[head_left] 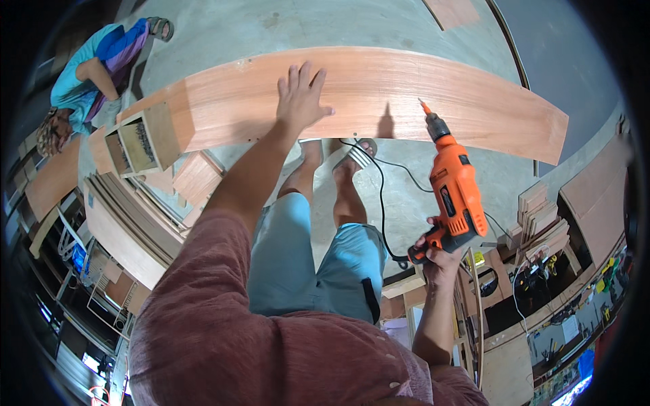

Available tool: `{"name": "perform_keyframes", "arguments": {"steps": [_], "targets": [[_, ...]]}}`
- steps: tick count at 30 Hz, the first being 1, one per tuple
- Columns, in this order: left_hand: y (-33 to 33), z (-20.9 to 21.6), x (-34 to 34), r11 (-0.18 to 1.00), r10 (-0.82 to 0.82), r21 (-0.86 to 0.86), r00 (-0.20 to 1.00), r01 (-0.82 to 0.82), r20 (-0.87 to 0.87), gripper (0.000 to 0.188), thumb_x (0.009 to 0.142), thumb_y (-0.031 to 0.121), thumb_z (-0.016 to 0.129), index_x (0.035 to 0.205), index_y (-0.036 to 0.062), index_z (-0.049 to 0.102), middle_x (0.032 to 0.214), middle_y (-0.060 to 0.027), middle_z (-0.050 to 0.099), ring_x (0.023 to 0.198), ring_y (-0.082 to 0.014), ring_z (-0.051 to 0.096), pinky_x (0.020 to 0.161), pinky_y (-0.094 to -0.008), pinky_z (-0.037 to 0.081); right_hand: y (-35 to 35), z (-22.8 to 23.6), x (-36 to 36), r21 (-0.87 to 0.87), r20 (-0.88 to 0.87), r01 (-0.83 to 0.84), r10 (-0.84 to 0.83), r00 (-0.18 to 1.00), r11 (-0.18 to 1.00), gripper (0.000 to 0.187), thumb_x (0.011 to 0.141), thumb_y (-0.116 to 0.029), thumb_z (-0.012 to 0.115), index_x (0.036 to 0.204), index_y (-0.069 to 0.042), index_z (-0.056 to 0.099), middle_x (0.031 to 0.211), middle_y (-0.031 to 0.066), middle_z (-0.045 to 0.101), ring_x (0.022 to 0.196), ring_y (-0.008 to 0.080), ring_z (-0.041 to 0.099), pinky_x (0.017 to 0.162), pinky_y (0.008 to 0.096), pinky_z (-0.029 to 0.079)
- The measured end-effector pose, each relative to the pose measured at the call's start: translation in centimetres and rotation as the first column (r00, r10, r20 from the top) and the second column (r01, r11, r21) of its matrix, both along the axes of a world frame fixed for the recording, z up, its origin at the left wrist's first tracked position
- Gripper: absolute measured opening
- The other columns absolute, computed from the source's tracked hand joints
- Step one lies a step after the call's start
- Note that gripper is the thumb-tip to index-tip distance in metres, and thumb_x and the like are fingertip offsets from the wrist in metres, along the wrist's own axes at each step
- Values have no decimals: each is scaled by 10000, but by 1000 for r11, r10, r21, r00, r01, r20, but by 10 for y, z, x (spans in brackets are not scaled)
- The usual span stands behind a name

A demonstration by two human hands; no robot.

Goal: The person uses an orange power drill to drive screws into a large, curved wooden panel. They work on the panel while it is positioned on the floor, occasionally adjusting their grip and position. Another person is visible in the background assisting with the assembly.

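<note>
A long reddish wooden board stretches across in front of me. My left hand lies flat on it left of the middle, fingers spread. In my right hand is an orange corded power drill, gripped by its dark handle. The drill points up and away, and its bit with an orange tip appears over the board's right half. From this view I cannot tell whether the bit touches the wood. A black cord hangs from the handle toward my feet.
At the board's left end sits a wooden box with compartments holding small dark pieces. Another person crouches at the far left. Stacked curved boards lie to my left. Wood offcuts and tools fill the right side.
</note>
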State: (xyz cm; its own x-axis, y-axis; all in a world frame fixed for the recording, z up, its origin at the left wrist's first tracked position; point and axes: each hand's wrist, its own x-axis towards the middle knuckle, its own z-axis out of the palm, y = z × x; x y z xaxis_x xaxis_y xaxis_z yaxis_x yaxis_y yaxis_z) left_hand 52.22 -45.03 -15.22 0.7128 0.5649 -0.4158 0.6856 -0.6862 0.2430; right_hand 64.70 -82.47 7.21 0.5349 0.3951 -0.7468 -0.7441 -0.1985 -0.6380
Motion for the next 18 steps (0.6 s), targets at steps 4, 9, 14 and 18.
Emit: {"name": "perform_keyframes", "arguments": {"steps": [4,9,14,18], "targets": [[30,4,56,996,-93,-1,992,94,-84,1178,669,515,895,1626,269,254,1664,-181,195,1509,-506,164,1084,-735,258,47,-28,-8,-45,-6,-94,94,996,995,820,579,-25,710,1365,30,482,1216,156,575,779,216,663,697,371,570],[32,-8,64,993,-116,-13,987,115,-114,1217,638,526,910,1630,311,238,1664,-161,207,1506,-514,165,1046,-760,278,97,-64,-24,-70,79,-119,124,989,990,718,551,81,584,1266,49,536,1174,161,610,767,211,658,634,330,562],[30,-9,58,994,-107,-4,989,107,-107,1202,660,569,882,1636,295,236,1685,-160,168,1523,-516,121,1085,-762,238,132,-83,-32,-80,85,-94,101,991,992,666,628,125,588,1280,13,509,1211,156,626,794,179,650,652,302,556],[31,-9,59,994,-42,-106,997,35,-66,1174,689,641,825,1637,257,251,1704,-166,113,1540,-515,52,1136,-766,146,138,-109,-38,-18,140,-96,98,985,995,622,688,146,617,1275,-28,510,1209,126,631,800,147,634,663,286,548]]}}
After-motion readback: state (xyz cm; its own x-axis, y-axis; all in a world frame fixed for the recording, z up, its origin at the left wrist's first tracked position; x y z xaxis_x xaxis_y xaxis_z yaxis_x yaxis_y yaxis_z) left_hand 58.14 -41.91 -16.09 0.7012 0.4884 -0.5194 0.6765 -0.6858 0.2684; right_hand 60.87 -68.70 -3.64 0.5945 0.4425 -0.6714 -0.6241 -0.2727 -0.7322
